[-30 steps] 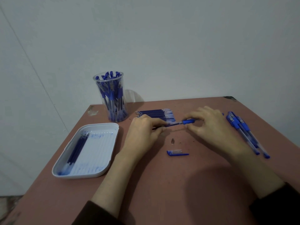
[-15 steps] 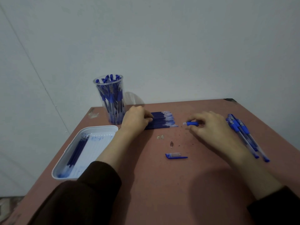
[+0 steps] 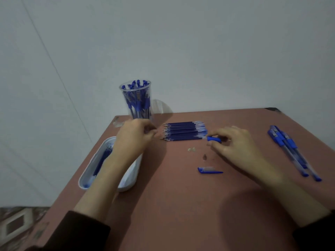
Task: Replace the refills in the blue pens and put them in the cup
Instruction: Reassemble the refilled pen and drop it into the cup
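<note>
Blue pen grip (short), right hand

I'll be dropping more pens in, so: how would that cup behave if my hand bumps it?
The cup is tall and narrow, so a bump near the rim would probably tip it rather than slide it. Packed with pens, it is likely heavy for its size, which may steady it somewhat.

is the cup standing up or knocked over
Upright: the clear cup stands at the table's far left corner, rim up, with blue pens poking out of the top.
</note>
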Demonstrator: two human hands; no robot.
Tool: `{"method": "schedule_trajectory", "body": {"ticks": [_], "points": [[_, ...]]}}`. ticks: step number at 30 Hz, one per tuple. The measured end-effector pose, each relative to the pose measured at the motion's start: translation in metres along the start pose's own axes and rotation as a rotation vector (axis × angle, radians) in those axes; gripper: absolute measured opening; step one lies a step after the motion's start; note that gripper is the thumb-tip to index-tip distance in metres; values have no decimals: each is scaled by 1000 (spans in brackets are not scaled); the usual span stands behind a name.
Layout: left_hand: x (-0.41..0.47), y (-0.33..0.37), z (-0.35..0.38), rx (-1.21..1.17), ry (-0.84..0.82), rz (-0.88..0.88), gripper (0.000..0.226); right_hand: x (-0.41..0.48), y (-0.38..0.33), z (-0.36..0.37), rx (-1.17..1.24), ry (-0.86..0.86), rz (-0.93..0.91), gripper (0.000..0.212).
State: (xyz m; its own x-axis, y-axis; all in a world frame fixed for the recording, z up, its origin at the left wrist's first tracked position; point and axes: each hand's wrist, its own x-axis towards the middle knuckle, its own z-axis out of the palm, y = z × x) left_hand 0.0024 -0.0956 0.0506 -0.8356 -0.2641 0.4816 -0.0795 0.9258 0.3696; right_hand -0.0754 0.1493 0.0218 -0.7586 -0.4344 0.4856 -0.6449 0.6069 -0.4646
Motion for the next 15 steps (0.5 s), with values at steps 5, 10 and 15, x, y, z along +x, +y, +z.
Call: {"method": "schedule_trajectory", "body": {"ticks": [5, 10, 15], "points": [[-34, -46, -34, 311, -89, -297, 16, -5, -11, 6, 66, 33, -86, 13], [-45, -59, -34, 509, -220, -372, 20, -8, -16, 8, 122, -17, -106, 13], [-42, -63, -29, 391, -182, -421, 12, -9, -16, 7, 145, -30, -117, 16]]}}
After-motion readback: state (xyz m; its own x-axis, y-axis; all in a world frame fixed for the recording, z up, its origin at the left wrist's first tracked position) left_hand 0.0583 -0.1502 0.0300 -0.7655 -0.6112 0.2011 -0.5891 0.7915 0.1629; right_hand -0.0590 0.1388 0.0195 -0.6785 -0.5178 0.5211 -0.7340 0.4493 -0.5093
